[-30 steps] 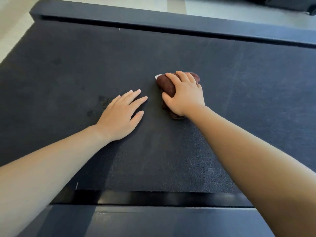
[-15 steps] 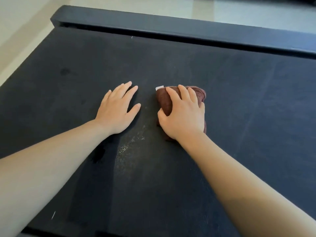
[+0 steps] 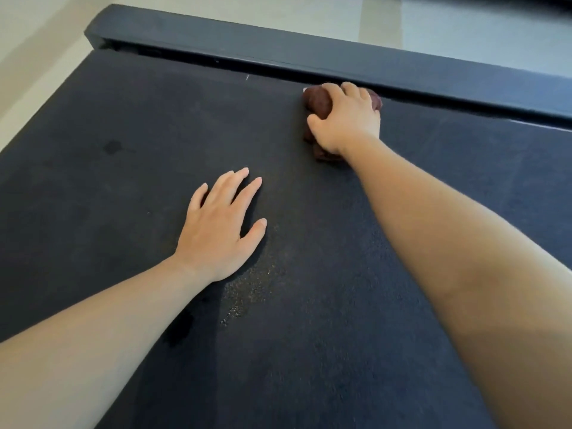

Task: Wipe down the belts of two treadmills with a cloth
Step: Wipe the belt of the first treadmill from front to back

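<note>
A dark, textured treadmill belt (image 3: 123, 187) fills most of the view. My right hand (image 3: 348, 119) grips a bunched dark brown cloth (image 3: 317, 102) and presses it on the belt close to the far side rail. The hand covers most of the cloth. My left hand (image 3: 221, 226) lies flat on the belt with its fingers spread, nearer to me and to the left of the cloth. A patch of pale dust specks (image 3: 247, 292) sits on the belt just below my left hand.
A black side rail (image 3: 309, 54) runs along the far edge of the belt, with a narrow gap between them. Beyond it lies pale floor (image 3: 278, 10). Dark blotches (image 3: 113, 147) mark the belt at the left.
My right hand has pushed the cloth away from me, from the middle of the belt up to the far rail. My left hand stays flat on the belt.
</note>
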The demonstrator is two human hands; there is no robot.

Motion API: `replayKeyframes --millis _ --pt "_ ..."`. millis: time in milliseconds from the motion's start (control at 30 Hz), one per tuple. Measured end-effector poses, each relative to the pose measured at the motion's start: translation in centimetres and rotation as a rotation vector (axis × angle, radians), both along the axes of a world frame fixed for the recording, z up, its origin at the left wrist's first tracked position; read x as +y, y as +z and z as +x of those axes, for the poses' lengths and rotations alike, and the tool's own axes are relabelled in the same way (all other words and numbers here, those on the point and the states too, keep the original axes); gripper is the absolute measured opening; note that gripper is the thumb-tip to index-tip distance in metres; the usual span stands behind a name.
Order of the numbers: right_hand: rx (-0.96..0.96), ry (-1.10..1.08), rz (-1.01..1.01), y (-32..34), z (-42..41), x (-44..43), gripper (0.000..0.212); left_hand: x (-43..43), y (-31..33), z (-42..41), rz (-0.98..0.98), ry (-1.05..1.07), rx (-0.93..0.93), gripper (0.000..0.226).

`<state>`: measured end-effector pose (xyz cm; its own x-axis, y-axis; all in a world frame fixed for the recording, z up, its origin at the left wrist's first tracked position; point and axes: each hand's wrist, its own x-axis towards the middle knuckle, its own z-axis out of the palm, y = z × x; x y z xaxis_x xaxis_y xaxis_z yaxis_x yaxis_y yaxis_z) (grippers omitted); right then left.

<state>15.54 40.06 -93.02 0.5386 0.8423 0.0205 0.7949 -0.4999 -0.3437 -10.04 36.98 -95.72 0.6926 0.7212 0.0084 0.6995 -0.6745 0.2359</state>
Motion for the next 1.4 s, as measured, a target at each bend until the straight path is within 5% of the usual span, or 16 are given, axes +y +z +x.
replayKeyframes --millis 200,433,633,967,1400 --pt "-0.032 -0.028 -0.041 0.1 -4.1 -4.3 0.064 0.3 -0.4 -0.2 -0.013 -0.041 -0.031 0.061" --pt "-0.044 -0.107 0.028 -0.8 -16.5 -12.3 0.063 4.8 -0.1 -5.4 -0.034 -0.422 -0.06 0.059" --pt "-0.037 -0.226 0.016 -1.1 -24.4 -12.5 0.066 8.5 0.1 -8.0 -0.025 -0.478 -0.045 0.061" --pt "-0.027 -0.216 0.018 -1.1 -13.8 -2.6 0.062 14.0 0.1 -5.2 0.034 -0.501 0.036 0.078" --pt "-0.011 -0.171 0.033 -0.7 -5.7 6.6 0.062 14.1 -0.1 -5.2 0.008 -0.498 0.058 0.069"
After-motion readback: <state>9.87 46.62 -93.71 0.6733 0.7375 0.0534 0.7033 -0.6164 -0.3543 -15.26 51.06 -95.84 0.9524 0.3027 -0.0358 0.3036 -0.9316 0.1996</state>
